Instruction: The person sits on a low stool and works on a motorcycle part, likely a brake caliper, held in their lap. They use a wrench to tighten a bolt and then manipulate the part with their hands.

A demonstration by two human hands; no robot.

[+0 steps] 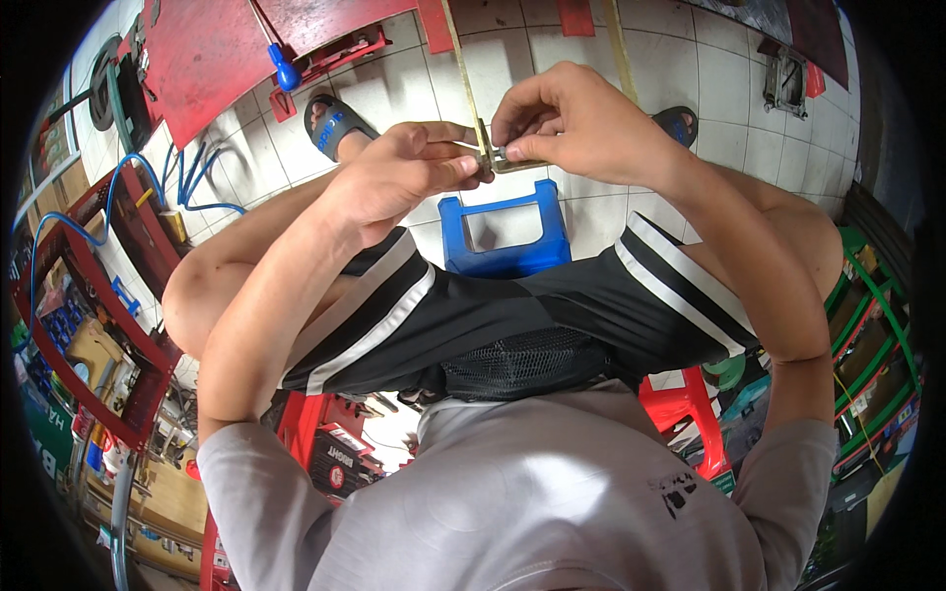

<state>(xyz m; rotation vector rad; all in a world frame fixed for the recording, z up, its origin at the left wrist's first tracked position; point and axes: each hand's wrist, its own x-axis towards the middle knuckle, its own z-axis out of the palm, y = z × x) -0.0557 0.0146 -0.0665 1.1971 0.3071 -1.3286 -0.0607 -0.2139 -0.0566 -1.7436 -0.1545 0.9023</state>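
A long, thin, yellowish metal bar [461,69] slants down from the top edge to between my hands. My left hand [409,172] is closed around its lower end, with the thumb pressed on the metal joint there. From the right, my right hand [581,128] pinches a small greyish metal piece [500,154] against that joint. The fingers hide most of this piece, so its kind cannot be told. Beneath my right fingertips a short flat metal strip [517,165] shows. Farther right, a second yellowish bar [621,49] runs down behind my right hand.
A blue plastic stool [505,258] stands on the tiled floor below my hands. At the far left, a blue-handled screwdriver [285,71] lies on a red metal surface [197,59]. A blue hose [148,167] loops at the left. Green-edged shelving [872,315] stands at the right.
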